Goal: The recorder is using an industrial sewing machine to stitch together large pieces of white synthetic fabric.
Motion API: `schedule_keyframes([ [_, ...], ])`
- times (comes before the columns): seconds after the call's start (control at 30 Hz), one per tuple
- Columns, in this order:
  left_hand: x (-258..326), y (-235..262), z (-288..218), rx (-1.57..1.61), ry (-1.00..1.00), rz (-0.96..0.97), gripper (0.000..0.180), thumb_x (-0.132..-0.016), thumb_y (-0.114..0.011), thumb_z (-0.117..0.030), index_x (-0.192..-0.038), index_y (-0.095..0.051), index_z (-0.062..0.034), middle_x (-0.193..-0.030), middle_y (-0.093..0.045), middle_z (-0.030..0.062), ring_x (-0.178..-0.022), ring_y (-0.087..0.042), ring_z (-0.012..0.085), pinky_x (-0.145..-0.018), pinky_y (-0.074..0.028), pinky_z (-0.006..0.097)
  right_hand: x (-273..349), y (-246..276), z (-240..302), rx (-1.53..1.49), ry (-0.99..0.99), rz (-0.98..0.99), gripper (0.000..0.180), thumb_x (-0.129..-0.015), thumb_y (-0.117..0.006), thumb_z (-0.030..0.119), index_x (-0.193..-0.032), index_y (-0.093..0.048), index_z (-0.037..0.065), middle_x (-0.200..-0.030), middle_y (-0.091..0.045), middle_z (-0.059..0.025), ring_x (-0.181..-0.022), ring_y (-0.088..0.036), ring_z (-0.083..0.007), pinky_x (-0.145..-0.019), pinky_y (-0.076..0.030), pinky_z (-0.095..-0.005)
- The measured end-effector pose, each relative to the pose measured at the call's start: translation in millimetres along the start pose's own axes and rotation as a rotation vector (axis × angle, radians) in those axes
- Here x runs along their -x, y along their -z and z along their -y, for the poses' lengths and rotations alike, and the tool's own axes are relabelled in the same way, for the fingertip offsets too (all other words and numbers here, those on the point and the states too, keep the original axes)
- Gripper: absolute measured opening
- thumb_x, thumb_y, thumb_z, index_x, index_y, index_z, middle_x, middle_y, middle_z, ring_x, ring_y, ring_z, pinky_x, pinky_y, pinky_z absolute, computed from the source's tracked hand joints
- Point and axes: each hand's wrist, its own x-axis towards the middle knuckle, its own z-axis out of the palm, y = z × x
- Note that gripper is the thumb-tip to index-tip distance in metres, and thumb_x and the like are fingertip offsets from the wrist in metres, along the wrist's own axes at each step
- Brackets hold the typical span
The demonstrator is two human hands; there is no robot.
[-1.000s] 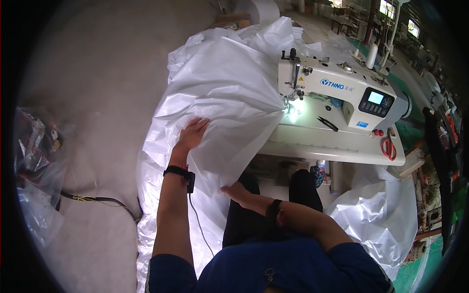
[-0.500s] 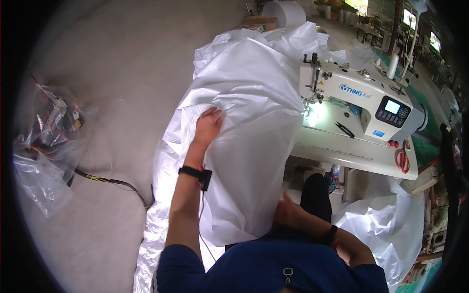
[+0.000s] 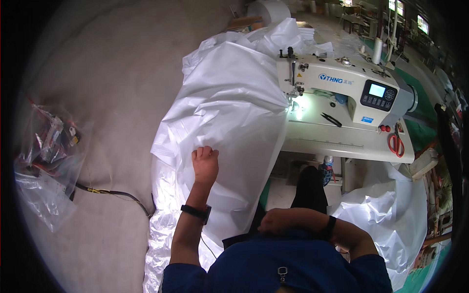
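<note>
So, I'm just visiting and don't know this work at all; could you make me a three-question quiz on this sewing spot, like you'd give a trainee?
1. Multiple choice: what colour are the handles of the scissors at the right end of the sewing table?
a) green
b) red
c) yellow

2. True or false: the right hand is touching those scissors.

3. Fill the gap: the hand with the white sheet directly beneath it is the person's ____ hand.

Key:
1. b
2. False; it is curled close to the front of the blue shirt.
3. Left; the left hand has its fingers bent.
</note>
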Motion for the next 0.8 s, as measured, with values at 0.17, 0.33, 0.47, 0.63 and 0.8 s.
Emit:
schedule_keyframes([
  [0.17, 2.1, 68.1, -39.9, 0.397, 0.011, 0.156, 0.007, -0.084, -0.054, -0.013, -0.078, -0.054, -0.0081, -0.058, -0.056, 0.01, -0.048, -0.055, 0.0309, -0.045, -0.043, 0.038, 3.0, 41.8, 13.0, -0.914, 0.308, -0.208, 0.045, -0.09, -0.051, 0.039, -0.122, -0.047, 0.007, -0.095, -0.06, -0.0077, -0.083, -0.062, -0.0197, -0.074, -0.051, -0.0366],
  [0.33, 39.3, 86.6, -64.4, 0.449, 0.016, 0.466, 0.012, -0.083, -0.057, -0.015, -0.08, -0.053, -0.0045, -0.064, -0.058, 0.0145, -0.062, -0.06, 0.033, -0.053, -0.046, 0.041, -69.7, 71.3, 13.8, -1.207, 0.294, -0.44, 0.055, -0.081, -0.064, 0.041, -0.121, -0.042, 0.011, -0.112, -0.05, -0.0059, -0.092, -0.058, -0.0224, -0.069, -0.048, -0.0322],
  [0.47, 23.7, 103.3, -65.4, 0.427, 0.127, -0.094, 0.019, -0.076, -0.066, -0.008, -0.093, -0.059, -0.0047, -0.077, -0.06, 0.0114, -0.067, -0.059, 0.0289, -0.06, -0.048, 0.037, -104.9, 76.2, 17.6, -1.247, 0.498, -0.529, 0.04, -0.083, -0.064, 0.033, -0.112, -0.05, 0.01, -0.095, -0.052, -0.0012, -0.071, -0.051, -0.0108, -0.054, -0.037, -0.0223],
  [0.63, -7.3, 94.4, -20.9, -0.011, 0.119, -0.169, 0.036, -0.069, -0.067, -0.007, -0.104, -0.059, -0.0074, -0.102, -0.054, 0.0083, -0.098, -0.051, 0.0268, -0.085, -0.039, 0.043, -110.2, 25.5, 23.9, -0.622, 0.494, 0.034, 0.032, -0.088, -0.054, 0.023, -0.116, -0.059, 0.009, -0.076, -0.055, 0.002, -0.067, -0.051, -0.0081, -0.057, -0.041, -0.0214],
  [0.8, 1.7, 92.7, 17.8, 0.037, 0.023, -0.153, 0.027, -0.068, -0.056, -0.002, -0.093, -0.064, -0.0075, -0.086, -0.054, 0.0047, -0.084, -0.053, 0.0227, -0.079, -0.042, 0.036, -94.2, -9.3, 12.4, -0.085, 0.34, 0.267, 0.029, -0.088, -0.056, 0.028, -0.103, -0.062, 0.004, -0.088, -0.06, -0.0045, -0.079, -0.052, -0.0146, -0.07, -0.042, -0.0293],
])
